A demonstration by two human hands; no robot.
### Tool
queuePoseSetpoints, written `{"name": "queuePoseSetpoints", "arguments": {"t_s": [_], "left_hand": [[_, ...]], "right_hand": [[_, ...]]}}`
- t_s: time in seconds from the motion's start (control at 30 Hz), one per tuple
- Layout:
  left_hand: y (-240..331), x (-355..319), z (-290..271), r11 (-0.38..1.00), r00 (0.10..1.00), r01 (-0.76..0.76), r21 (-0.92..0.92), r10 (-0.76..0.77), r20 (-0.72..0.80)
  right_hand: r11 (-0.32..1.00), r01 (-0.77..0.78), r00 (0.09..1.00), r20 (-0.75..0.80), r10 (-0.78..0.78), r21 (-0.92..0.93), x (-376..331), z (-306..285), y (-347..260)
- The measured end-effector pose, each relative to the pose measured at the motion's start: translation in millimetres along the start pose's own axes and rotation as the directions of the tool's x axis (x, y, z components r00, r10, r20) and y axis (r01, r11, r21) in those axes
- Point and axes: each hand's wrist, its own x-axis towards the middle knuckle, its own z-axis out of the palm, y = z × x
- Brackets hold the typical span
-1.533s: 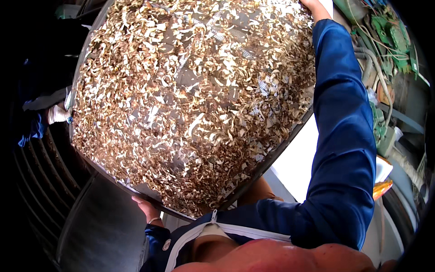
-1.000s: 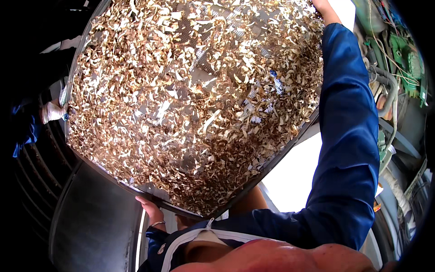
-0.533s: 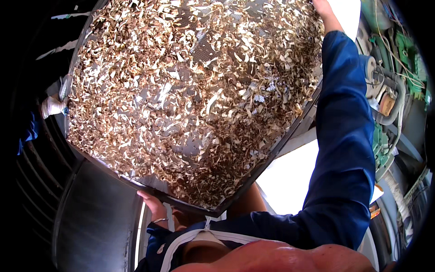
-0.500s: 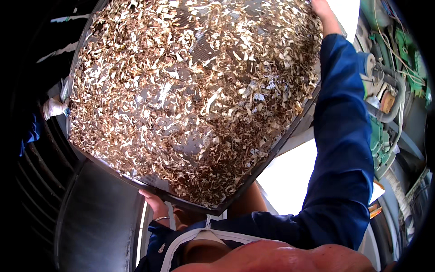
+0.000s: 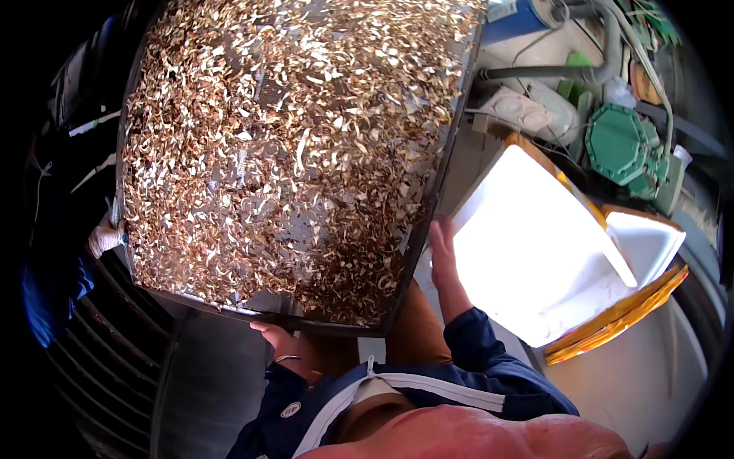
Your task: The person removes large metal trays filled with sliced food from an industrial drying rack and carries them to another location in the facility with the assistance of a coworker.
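Observation:
A large mesh tray (image 5: 355, 330) with a dark rim fills the upper middle, spread with curled brown and cream dried slices (image 5: 298, 153) that look like mushroom. My left hand (image 5: 277, 339) grips the near rim from below; its fingers are partly hidden under the tray. My right hand (image 5: 445, 260) holds the right rim near the near corner, its far fingers hidden by the frame. At the left rim, a co-worker's gloved hand (image 5: 105, 237) also holds the tray.
A white foam box (image 5: 535, 252) with yellow tape stands at right, beside green machinery (image 5: 618, 141), pipes and a blue cylinder (image 5: 516, 21). Dark rack bars (image 5: 107, 367) lie at lower left. The co-worker's dark blue sleeve (image 5: 50, 294) shows at the left edge.
My right hand has come back from the far right of the tray to its right rim near me. The tray has turned straighter and shifted left, uncovering the foam box.

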Motion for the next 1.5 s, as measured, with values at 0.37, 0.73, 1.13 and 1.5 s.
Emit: {"name": "queuePoseSetpoints", "arguments": {"t_s": [0.37, 0.73, 1.13, 1.5], "left_hand": [[77.8, -83.2, -21.2, 0.996, 0.867, 0.029, -0.087, 0.018, 0.499], [350.8, 100.1, -26.8, 0.014, 0.227, -0.89, 0.455, 0.88, 0.417], [445.9, 130.7, 62.9, -0.451, -0.125, -0.833, 0.319, 0.717, 0.686], [481.3, 300.3, 175.1, -0.788, -0.204, -0.525, 0.322, 0.484, 0.851]], "right_hand": [[0.952, -0.093, 0.991, -0.06, 0.116, 0.292, -83.7, 45.9, 41.1], [0.987, 0.027, 0.965, -0.262, 0.016, 0.159, -60.6, 20.2, 79.0], [0.959, -0.063, 0.994, -0.066, 0.084, 0.275, -112.1, 14.4, 64.3], [0.981, -0.174, 0.956, -0.224, 0.19, 0.091, -114.6, 26.0, 32.7]]}}
